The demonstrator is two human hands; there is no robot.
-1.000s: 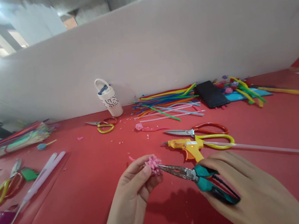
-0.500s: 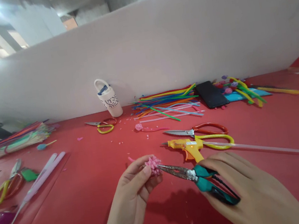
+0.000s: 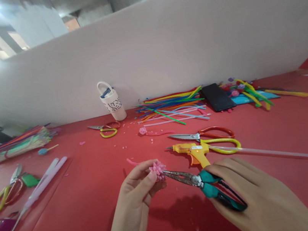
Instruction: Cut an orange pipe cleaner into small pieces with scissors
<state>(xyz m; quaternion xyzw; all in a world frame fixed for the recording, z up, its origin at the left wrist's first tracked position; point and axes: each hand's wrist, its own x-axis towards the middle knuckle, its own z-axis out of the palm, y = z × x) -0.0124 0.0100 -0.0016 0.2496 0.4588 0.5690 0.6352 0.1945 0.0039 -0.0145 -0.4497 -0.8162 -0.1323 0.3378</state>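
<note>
Between the thumb and fingers of my left hand [image 3: 139,198] is a small pink flower [image 3: 158,170] with pointed petals. A thin pink stem [image 3: 132,161] sticks out behind those fingers to the left. My right hand [image 3: 249,190] is wrapped round green-handled needle-nose pliers [image 3: 201,181]. The tips of the pliers reach the right side of the flower; whether they pinch a petal I cannot tell. Just beyond the right hand lie a yellow glue gun [image 3: 195,151], with a long clear glue stick [image 3: 287,156] at its back, and red-and-yellow-handled scissors [image 3: 203,135].
Colourful pipe cleaners [image 3: 170,105] lie along the white partition [image 3: 162,52], beside a black phone [image 3: 217,97]. A white tumbler [image 3: 113,104] stands behind another pair of scissors [image 3: 107,130]. On the left are more scissors [image 3: 8,189], a pink flat iron [image 3: 44,182] and a bundle of stems [image 3: 16,145].
The pink stem behind my left hand now shows more, extending further left and up. The flower has turned slightly in the fingers. The pliers stay at nearly the same spot.
</note>
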